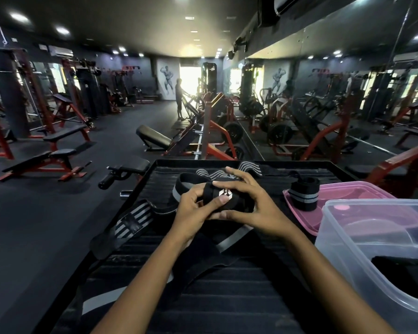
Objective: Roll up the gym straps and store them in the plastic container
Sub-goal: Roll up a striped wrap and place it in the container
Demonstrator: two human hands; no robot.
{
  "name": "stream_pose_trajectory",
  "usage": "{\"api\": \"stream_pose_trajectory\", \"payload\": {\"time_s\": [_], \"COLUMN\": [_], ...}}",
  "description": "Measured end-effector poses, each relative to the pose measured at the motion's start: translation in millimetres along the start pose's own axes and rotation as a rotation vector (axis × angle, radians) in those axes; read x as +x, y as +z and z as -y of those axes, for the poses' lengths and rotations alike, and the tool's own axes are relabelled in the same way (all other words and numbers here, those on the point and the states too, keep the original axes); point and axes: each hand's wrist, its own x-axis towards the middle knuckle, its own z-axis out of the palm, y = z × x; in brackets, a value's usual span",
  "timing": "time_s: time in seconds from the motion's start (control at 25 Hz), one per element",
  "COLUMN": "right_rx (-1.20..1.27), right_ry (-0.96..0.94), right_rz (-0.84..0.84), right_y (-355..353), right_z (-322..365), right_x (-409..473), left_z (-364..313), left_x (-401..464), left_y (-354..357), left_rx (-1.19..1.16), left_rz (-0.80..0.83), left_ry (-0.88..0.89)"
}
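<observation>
Strap (225,200): frame centre, over worktop (227,297), axis left-right | our left hand (191,210) and right hand (253,208) both clamped on it | container (343,239): lower right, right hand nearer.

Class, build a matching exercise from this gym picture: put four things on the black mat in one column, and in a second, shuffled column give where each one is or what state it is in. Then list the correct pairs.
Things
1. rolled strap
2. strap being rolled
3. clear container
4. pink lid

Places or states
A. gripped by the left hand and right hand
B. stands upright on the pink lid
C. lies flat behind the clear container
D. open, at the near right

Pairs: 1-B, 2-A, 3-D, 4-C
</observation>
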Motion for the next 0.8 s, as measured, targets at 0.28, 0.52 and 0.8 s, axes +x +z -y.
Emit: {"api": "stream_pose_trajectory", "payload": {"time_s": [0.28, 0.52, 0.8], "right_rx": [0.439, 0.474, 0.551], "right_ry": [0.164, 0.188, 0.182], "right_rz": [-0.283, -0.392, -0.486], "right_y": [3.0, 2.3, -2.5], "right_z": [-0.7, -8.0, -7.2], "right_x": [4.5, 5.5, -3.8], "left_z": [3.0, 6.4, 5.4], "left_x": [2.3, 3.7, -0.5], "left_y": [-4.3, -2.2, 8.3], "left_rx": [-0.037, 0.056, 0.151], "left_rz": [-0.098, -0.181, -0.101], "left_ry": [-0.029, -0.058, -0.082]}}
